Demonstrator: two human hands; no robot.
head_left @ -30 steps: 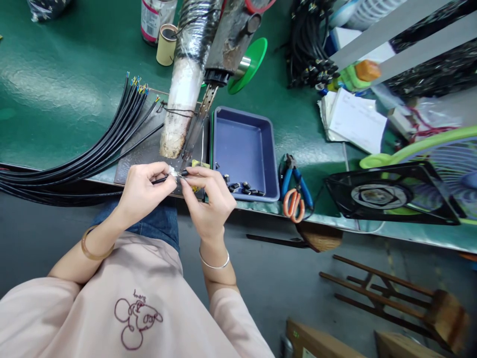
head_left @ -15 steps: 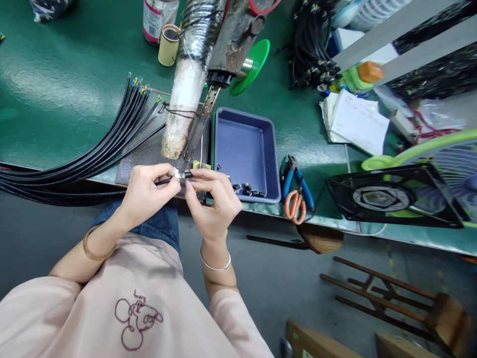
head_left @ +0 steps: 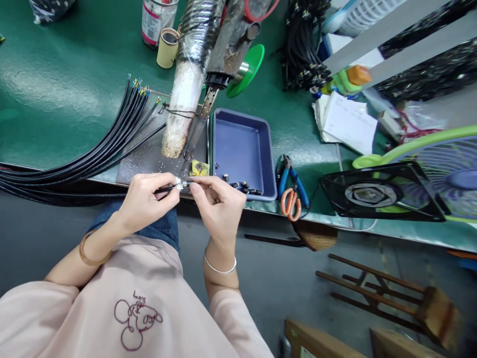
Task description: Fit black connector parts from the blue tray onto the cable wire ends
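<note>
Between thumb and finger, my left hand (head_left: 151, 196) pinches a black cable (head_left: 164, 189) near its end. My right hand (head_left: 219, 201) grips a small connector (head_left: 185, 184) with a metallic part, in line with the cable end; whether the two are joined I cannot make out. White fingertip covering shows on the left hand. Just beyond the hands are the soldering iron (head_left: 199, 124) tip and a yellow sponge (head_left: 200, 168). A bundle of black cables (head_left: 112, 136) with stripped coloured ends lies to the left. A blue tray (head_left: 242, 144) on the right holds several small black connectors (head_left: 244, 187).
A white, foil-wrapped duct (head_left: 179, 104) hangs over the metal plate (head_left: 139, 154). Right of the tray lie blue-handled cutters (head_left: 290, 179) and orange-handled pliers (head_left: 290, 204). Farther right are papers (head_left: 350, 122) and a black fan (head_left: 380, 194). A solder reel (head_left: 248, 72) stands behind.
My right hand has shifted slightly right and down, its fingers now farther from the left fingertips. More of the metallic part and the yellow sponge shows. The view has turned slightly.
</note>
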